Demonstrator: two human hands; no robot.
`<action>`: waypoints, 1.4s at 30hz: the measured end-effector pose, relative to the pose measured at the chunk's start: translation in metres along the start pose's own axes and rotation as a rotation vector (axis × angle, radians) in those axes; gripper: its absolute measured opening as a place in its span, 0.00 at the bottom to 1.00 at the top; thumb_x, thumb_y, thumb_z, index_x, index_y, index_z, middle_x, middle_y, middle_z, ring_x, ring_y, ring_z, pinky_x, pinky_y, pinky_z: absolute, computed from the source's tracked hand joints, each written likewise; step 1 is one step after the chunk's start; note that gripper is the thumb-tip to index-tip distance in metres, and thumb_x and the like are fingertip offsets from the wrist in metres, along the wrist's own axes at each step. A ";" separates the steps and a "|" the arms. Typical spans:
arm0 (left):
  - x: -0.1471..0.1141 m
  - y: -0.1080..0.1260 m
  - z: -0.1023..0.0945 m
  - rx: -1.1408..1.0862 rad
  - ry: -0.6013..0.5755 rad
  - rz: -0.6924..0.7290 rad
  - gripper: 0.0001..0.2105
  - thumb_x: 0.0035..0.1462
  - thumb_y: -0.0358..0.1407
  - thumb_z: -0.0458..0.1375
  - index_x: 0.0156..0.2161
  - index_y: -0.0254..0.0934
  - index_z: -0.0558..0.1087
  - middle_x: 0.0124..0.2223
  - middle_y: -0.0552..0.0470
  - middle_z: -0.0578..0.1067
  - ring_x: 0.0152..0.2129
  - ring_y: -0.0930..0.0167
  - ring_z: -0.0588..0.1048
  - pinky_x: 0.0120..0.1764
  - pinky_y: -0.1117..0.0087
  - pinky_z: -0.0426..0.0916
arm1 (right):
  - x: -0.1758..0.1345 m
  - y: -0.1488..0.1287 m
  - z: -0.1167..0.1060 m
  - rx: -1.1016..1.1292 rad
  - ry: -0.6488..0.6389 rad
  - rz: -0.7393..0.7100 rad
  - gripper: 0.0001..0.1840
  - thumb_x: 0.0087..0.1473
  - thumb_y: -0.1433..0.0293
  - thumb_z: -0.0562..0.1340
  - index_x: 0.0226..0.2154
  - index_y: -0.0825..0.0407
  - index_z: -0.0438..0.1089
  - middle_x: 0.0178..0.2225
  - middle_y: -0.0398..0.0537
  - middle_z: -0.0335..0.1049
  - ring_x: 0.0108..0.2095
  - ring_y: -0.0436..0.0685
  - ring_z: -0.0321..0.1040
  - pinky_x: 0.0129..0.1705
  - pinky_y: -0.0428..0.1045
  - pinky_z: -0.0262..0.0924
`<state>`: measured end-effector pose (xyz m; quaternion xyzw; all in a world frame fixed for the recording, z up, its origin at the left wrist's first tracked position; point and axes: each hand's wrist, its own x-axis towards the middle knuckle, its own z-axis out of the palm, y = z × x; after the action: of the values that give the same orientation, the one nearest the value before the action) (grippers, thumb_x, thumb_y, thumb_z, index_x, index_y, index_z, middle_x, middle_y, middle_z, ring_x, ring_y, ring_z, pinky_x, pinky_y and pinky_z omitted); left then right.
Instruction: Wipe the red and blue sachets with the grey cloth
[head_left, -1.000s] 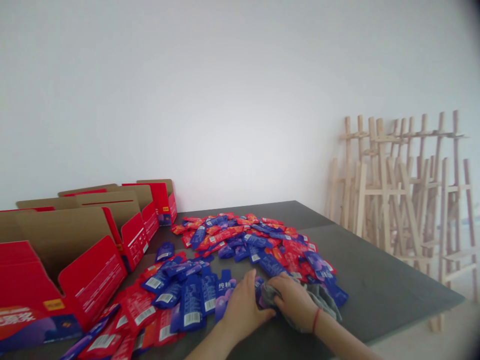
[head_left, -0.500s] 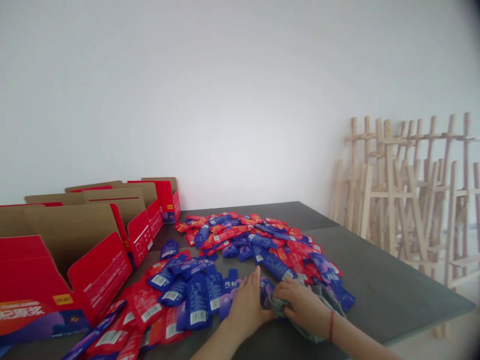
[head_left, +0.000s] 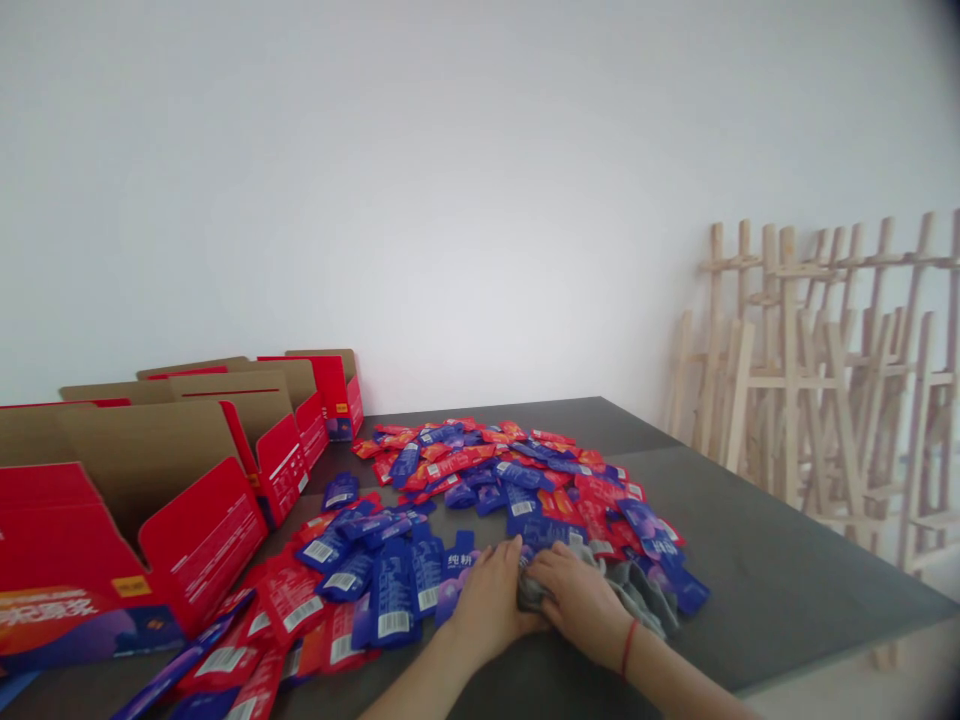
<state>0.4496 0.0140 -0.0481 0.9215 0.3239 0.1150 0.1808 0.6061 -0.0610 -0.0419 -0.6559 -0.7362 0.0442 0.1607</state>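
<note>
My left hand (head_left: 491, 600) is closed on a blue pouch (head_left: 524, 557); only a small part of it shows between my two hands. Grey cloth (head_left: 641, 597) is bunched in my right hand (head_left: 579, 603), which has a red band at the wrist and presses the cloth against that pouch. Just left of my left hand lies a blue pouch with white print (head_left: 454, 572), flat on the dark table (head_left: 757, 560). Beyond my hands, red and blue pouches (head_left: 517, 475) are heaped in a curve.
Several open red cartons (head_left: 202, 515) with brown insides stand along the left side. Loose red and blue pouches (head_left: 296, 600) lie between them and my left hand. Wooden easels (head_left: 791, 400) stand past the table's right edge, by the white wall (head_left: 480, 200).
My right hand has moved left and slightly up with the cloth, closer to my left hand, covering more of the held pouch. The view has shifted slightly.
</note>
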 end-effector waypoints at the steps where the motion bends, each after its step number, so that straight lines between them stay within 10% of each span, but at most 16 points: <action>1: 0.000 0.001 -0.002 0.024 -0.016 0.013 0.44 0.47 0.44 0.69 0.66 0.32 0.57 0.64 0.37 0.64 0.61 0.55 0.63 0.63 0.53 0.53 | -0.003 0.008 0.000 0.013 0.037 0.065 0.15 0.50 0.76 0.58 0.39 0.49 0.74 0.42 0.49 0.73 0.47 0.62 0.64 0.51 0.53 0.55; 13: 0.044 0.017 -0.018 0.241 -0.172 0.332 0.37 0.41 0.39 0.74 0.56 0.34 0.66 0.53 0.41 0.73 0.50 0.56 0.70 0.52 0.58 0.64 | 0.002 0.057 0.019 0.185 0.299 0.318 0.22 0.56 0.74 0.52 0.52 0.54 0.70 0.51 0.55 0.71 0.54 0.62 0.65 0.57 0.53 0.55; 18: 0.038 0.011 -0.039 0.312 -0.181 0.486 0.10 0.52 0.30 0.68 0.39 0.39 0.74 0.41 0.51 0.74 0.42 0.64 0.71 0.47 0.65 0.64 | -0.001 0.058 0.015 0.268 0.324 0.297 0.23 0.55 0.75 0.52 0.51 0.54 0.70 0.50 0.55 0.72 0.53 0.62 0.66 0.56 0.54 0.57; 27: -0.009 -0.012 -0.017 0.292 0.017 0.522 0.16 0.62 0.24 0.56 0.52 0.43 0.71 0.46 0.52 0.72 0.42 0.67 0.70 0.43 0.67 0.65 | -0.001 0.020 0.000 0.322 0.191 0.118 0.17 0.50 0.76 0.56 0.41 0.52 0.74 0.45 0.52 0.74 0.48 0.62 0.66 0.54 0.53 0.55; 33: -0.019 -0.018 -0.006 0.351 -0.061 0.509 0.07 0.64 0.25 0.54 0.36 0.38 0.71 0.41 0.54 0.74 0.37 0.69 0.73 0.36 0.72 0.67 | -0.005 0.007 -0.008 0.163 0.000 -0.091 0.17 0.50 0.76 0.59 0.43 0.49 0.73 0.46 0.47 0.72 0.48 0.58 0.64 0.52 0.50 0.55; 42: -0.019 -0.012 -0.003 0.360 -0.053 0.485 0.06 0.60 0.25 0.54 0.34 0.36 0.70 0.35 0.52 0.75 0.32 0.67 0.73 0.36 0.69 0.69 | 0.056 0.001 0.000 -0.077 -0.081 0.058 0.16 0.53 0.76 0.59 0.45 0.53 0.73 0.46 0.56 0.70 0.50 0.65 0.62 0.45 0.53 0.59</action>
<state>0.4273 0.0111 -0.0520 0.9919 0.1049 0.0715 -0.0100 0.6025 -0.0057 -0.0318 -0.6803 -0.7239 0.0471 0.1042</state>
